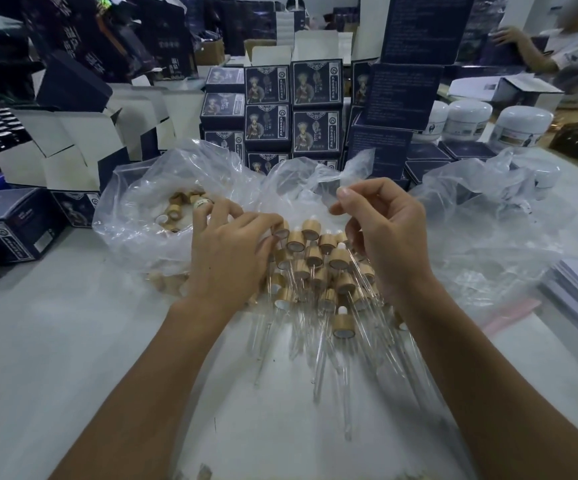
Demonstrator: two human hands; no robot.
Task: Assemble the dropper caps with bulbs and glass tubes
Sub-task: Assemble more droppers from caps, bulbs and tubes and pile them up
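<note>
Heaped at mid-table (55, 341): a pile of assembled droppers (318, 271), bamboo-coloured caps up top, glass tubes (318, 372) fanning toward the near edge. Just left of the pile, left hand (232, 251), palm down, fingers curled, fingertips pinching one cap (282, 231) at the pile's far-left corner. At the pile's right edge, right hand (384, 233), raised, fingers bent, thumb and forefinger close together; cannot tell whether anything sits between them. Behind and left of the pile, an open clear plastic bag (135, 202) with loose caps (180, 211) inside. Right of the pile, another crumpled clear bag (488, 216). Beyond the pile, stacked dark printed boxes (315, 109); far right of those, white jars (467, 117).
</note>
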